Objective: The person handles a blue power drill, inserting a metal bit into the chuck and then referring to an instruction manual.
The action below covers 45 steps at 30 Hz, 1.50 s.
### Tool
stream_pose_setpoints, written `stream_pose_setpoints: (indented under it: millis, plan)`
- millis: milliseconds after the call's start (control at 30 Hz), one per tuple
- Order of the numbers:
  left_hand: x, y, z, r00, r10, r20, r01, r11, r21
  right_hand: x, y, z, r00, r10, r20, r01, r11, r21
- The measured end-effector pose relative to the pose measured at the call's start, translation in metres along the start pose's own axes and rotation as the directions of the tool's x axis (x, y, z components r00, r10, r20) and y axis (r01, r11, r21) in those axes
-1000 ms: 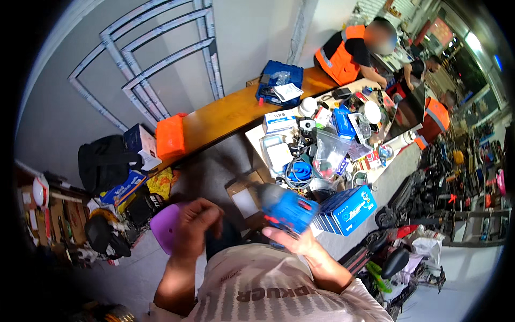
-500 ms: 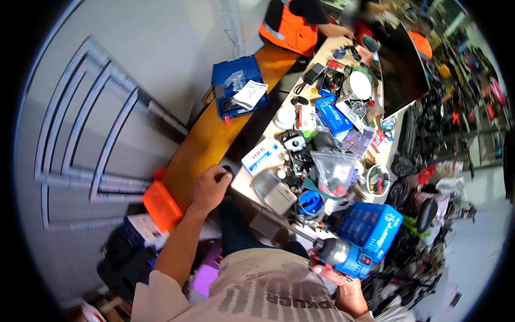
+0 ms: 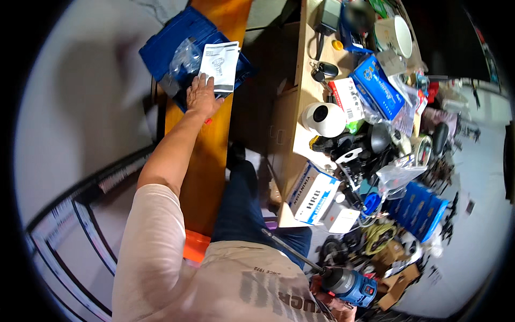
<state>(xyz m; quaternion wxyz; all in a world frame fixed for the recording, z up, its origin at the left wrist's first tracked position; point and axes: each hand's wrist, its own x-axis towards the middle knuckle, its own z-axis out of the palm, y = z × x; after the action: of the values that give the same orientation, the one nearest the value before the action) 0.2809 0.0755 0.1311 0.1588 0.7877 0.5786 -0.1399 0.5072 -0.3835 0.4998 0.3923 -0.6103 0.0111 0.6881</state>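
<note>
My left hand reaches out to an opened blue tool case lying on the wooden bench. Its fingers lie extended over the lower edge of a white printed booklet in the case. Beside the booklet sits a crumpled clear plastic bag. Low at the right, near my shirt, my right hand is wrapped round the grip of a blue and black cordless drill. A long thin bit sticks out of its chuck toward the upper left. The drill's body hides part of that hand.
A cluttered table stands right of the bench, with a white and blue carton, a white dome camera and a blue box. Metal frames lean at the left. Parts and cardboard lie at the lower right.
My left hand has moved forward from beside the table onto the booklet in the case, its fingers now stretched out. The view has shifted closer to the bench. The drill stays in my right hand.
</note>
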Motion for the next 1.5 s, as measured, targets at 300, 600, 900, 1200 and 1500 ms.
stream_pose_setpoints:
  millis: [300,600,900,1200,1500]
  plan:
    - [0.053,-0.017,0.011,0.97,0.243,-0.013,-0.241,0.967,0.078,0.114,0.083,0.062,0.76,-0.632,0.153,0.625,0.646,-0.439]
    - [0.09,-0.089,0.059,0.71,0.63,-0.316,-0.687,0.717,-0.114,0.254,0.206,0.138,0.488,-0.872,-0.029,0.715,0.419,-0.56]
    - [0.061,-0.113,0.008,0.883,0.195,-0.428,-0.468,0.285,-0.837,0.286,0.153,0.232,0.635,-0.765,0.106,0.233,0.059,-0.971]
    - [-0.009,-0.12,-0.064,0.895,0.16,-0.416,-0.386,-0.189,-0.903,0.439,0.093,0.333,0.928,-0.367,0.069,0.004,-0.176,-0.984]
    - [-0.029,-0.114,-0.024,0.903,0.198,-0.38,-0.385,-0.018,-0.923,0.46,0.105,0.317,0.961,-0.234,0.148,0.102,-0.197,-0.975]
